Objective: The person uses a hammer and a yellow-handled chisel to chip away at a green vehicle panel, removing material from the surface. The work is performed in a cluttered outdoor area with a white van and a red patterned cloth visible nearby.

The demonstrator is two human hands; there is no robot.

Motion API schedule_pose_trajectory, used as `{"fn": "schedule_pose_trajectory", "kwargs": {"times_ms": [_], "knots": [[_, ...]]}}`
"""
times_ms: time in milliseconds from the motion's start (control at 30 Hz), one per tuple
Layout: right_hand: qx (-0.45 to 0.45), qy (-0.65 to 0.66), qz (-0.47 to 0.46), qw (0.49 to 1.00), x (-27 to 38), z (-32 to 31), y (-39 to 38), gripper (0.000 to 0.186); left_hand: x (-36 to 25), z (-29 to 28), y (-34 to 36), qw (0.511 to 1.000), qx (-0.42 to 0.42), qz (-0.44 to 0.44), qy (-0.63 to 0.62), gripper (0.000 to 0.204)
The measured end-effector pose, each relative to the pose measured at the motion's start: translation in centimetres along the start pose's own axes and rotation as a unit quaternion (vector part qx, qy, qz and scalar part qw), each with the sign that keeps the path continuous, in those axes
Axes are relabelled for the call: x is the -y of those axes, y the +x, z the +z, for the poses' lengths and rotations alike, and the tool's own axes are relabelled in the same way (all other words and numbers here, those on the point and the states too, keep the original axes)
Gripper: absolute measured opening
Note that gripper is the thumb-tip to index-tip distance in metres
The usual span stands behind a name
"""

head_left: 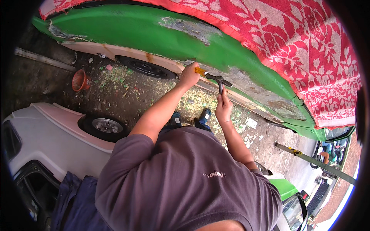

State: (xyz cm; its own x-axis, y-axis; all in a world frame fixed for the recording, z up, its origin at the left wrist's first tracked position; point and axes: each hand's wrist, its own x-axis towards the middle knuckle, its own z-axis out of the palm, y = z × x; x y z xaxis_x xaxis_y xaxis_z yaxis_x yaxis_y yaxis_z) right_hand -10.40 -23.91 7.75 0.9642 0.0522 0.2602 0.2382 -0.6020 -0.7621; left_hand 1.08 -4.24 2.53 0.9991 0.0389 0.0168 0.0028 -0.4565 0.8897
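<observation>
My left hand [189,75] grips the yellow handle of a tool [200,71] held against the lower side of a green vehicle [142,30], where paint is stripped in a grey patch [262,88]. To its right, my right hand [224,104] is wrapped round the handle of a hammer [221,81], whose dark head overlaps the tool's metal end; whether they touch I cannot tell. A red floral cloth [269,34] drapes over the top of the vehicle.
A white car [50,142] with a blue cloth [79,196] stands at left, near an orange bucket [80,80] and a metal bar [42,57]. Flakes litter the ground by my shoes [204,115]. At right are a long beam [323,165] and another green-white car [287,192].
</observation>
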Motion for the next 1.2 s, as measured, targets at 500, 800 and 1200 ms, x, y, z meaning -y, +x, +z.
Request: {"fn": "schedule_pose_trajectory", "kwargs": {"times_ms": [500, 800, 1200], "knots": [[-0.045, 0.111, 0.140, 0.983, 0.2, -1.6, -2.0, 0.042, 2.8, -4.8, -2.5, 0.989, 0.001, 0.149, 0.008, 0.019], [-0.043, 0.175, 0.162, 0.970, 1.3, -2.7, -1.1, 0.046, 2.0, -1.8, -3.6, 0.979, 0.091, 0.145, -0.111, 0.028], [-0.057, 0.144, 0.182, 0.971, 1.1, -4.2, -3.0, 0.046, 4.0, -0.8, -2.3, 0.987, 0.051, 0.140, -0.066, 0.029]]}}
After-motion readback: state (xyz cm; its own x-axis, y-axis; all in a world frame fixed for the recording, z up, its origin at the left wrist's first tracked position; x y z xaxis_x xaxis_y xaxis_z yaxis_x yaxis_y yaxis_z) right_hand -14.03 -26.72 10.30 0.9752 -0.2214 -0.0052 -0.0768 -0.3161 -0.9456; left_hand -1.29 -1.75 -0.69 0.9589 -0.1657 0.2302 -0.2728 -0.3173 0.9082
